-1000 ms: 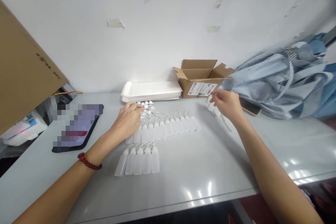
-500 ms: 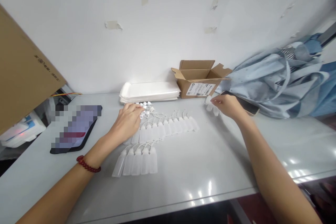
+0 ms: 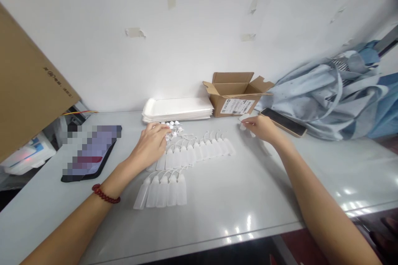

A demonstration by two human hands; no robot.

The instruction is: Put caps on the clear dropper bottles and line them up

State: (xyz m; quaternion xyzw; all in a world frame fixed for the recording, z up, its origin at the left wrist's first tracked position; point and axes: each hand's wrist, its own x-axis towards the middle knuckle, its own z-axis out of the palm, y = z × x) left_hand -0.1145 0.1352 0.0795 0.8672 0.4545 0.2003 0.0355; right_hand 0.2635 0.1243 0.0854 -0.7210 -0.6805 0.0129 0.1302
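My left hand (image 3: 152,143) lies over the left side of a heap of small white caps (image 3: 174,128), its fingers spread a little and its fingertips partly hidden. At the right, my right hand (image 3: 263,127) pinches a few translucent white plastic pieces (image 3: 244,119) just above the table; they look like small bottles, but are blurred. Between the hands, a row of translucent squeeze bottles (image 3: 199,152) with thin bent spout tubes lies side by side. Several more such bottles (image 3: 161,192) form a shorter row nearer to me.
White padded envelopes (image 3: 180,109) are stacked by the wall, beside an open cardboard box (image 3: 230,103). A dark phone (image 3: 284,122) lies near a light-blue cloth bag (image 3: 320,99). Another phone (image 3: 93,153) is at the left, near a large cardboard sheet (image 3: 27,78).
My right hand has shifted slightly left with the plastic pieces, uncovering more of the dark phone. My left hand and the bottle rows stay in place.
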